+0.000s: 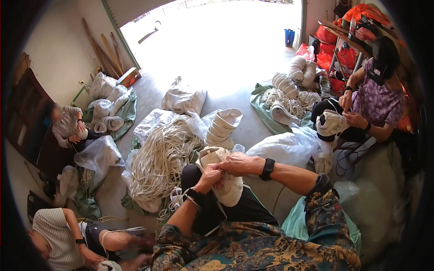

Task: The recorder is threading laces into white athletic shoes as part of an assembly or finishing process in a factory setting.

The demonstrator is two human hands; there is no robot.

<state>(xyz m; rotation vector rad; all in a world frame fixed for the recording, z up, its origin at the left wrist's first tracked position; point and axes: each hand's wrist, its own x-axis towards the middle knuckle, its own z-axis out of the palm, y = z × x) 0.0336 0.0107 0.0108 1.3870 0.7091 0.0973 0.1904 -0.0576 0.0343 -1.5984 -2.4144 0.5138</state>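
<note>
A cream-white shoe upper (228, 192) rests over my dark-trousered thigh. My left hand (209, 178) is closed on its left edge, near the lacing area. Against it, my right hand (241, 164) comes in from the right with fingers pinched together; whatever lies between those fingertips is too small to make out. Pale cord loops hang by my left wrist. Just beyond my left hand spreads a large heap of off-white shoelaces (160, 160). A stack of nested white shoe parts (221, 128) leans behind the upper.
At right, a person (377, 97) works on another shoe (332, 122). Two more people sit at left, one far (68, 126), one near (63, 239). Plastic bags (282, 147) and a pile of shoe parts (289, 86) lie on the floor. A bright doorway (217, 40) opens ahead.
</note>
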